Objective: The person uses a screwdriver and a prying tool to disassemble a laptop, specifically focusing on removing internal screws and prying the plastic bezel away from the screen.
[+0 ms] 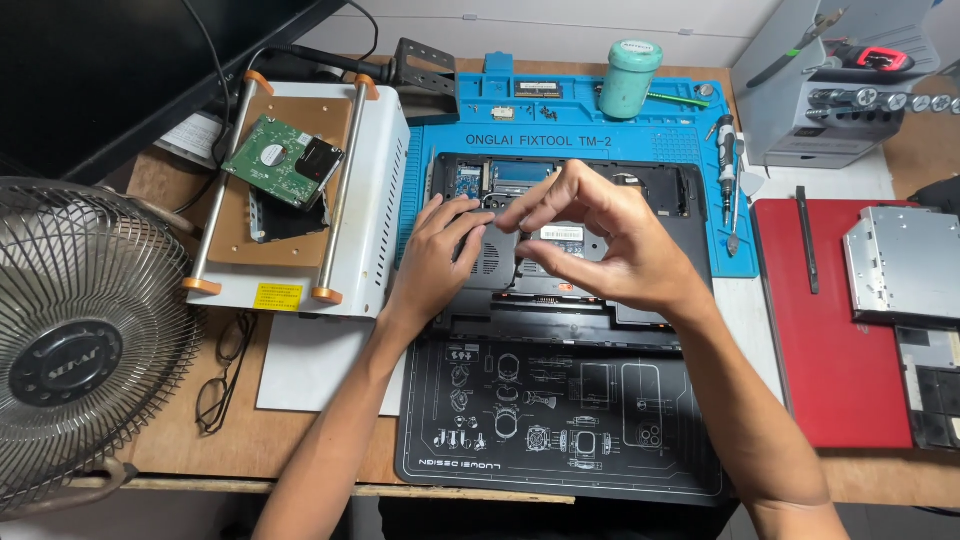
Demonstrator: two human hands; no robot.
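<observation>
An opened black laptop lies upside down on a blue work mat, with its circuit boards showing. My left hand rests flat on the laptop's left part, fingers on the casing near the fan grille. My right hand hovers over the middle of the laptop with thumb and fingers pinched together above a labelled part; whether something tiny sits between the fingertips I cannot tell.
A black printed mat lies in front. A white heating-plate device carries a bare hard drive. A fan stands at left, glasses beside it. A red mat holds an optical drive. A green jar and screwdrivers are behind.
</observation>
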